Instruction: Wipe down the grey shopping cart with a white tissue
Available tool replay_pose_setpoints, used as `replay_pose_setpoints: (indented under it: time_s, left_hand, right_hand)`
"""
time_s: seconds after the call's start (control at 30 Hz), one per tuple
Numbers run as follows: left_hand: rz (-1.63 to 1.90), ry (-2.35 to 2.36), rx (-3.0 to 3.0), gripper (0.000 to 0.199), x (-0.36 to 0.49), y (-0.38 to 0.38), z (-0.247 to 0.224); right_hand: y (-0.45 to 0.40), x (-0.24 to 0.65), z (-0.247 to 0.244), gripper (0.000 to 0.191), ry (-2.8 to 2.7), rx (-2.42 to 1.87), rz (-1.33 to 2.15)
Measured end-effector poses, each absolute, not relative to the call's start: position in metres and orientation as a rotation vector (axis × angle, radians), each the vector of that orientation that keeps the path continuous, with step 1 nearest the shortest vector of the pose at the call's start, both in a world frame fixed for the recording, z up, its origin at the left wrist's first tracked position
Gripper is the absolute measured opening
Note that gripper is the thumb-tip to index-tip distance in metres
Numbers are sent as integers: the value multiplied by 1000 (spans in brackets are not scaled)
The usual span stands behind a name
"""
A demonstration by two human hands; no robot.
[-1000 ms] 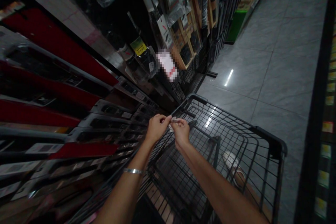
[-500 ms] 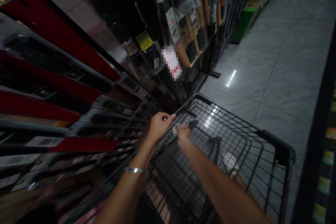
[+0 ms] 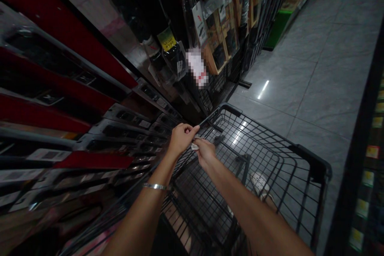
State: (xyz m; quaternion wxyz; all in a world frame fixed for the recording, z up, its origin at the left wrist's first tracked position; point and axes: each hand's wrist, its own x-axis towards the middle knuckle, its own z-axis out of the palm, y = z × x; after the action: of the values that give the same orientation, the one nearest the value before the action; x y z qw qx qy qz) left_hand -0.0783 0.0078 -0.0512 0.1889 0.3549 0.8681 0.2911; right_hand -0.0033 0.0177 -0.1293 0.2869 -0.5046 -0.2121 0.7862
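A black wire shopping cart fills the lower middle of the view. My left hand, with a silver bracelet at its wrist, is over the cart's left rim, fingers curled and thumb stretched to the right; what it grips, if anything, is hidden. Just to its right, my right hand pinches a small crumpled white cloth or tissue. The two hands are close together, and I cannot tell whether they touch.
Packaged goods hang on a dark rack beyond the cart. Boxed items with red strips line the left side. Grey floor tiles stretch to the right, and a dark shelf edge runs along the far right.
My right hand has moved left with the white cloth, closer to my left hand. The left hand has risen slightly. The cart appears slightly further left in view.
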Motion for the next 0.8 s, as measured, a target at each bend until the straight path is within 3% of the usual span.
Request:
replay_pose_setpoints:
  time_s: [0.1, 0.2, 0.37, 0.8]
  left_hand:
    - [852, 2448, 976, 35, -80, 7, -50]
    - [887, 2462, 942, 41, -82, 7, -51]
    - [908, 2458, 927, 34, -81, 7, -52]
    - [929, 2424, 885, 30, -78, 8, -50]
  right_hand:
    - [18, -6, -108, 8, -489, -1312, 2165]
    - [19, -8, -92, 15, -456, -1277, 2187]
    - [20, -3, -86, 19, -484, -1298, 2124]
    - [16, -1, -146, 19, -594, -1610, 1976]
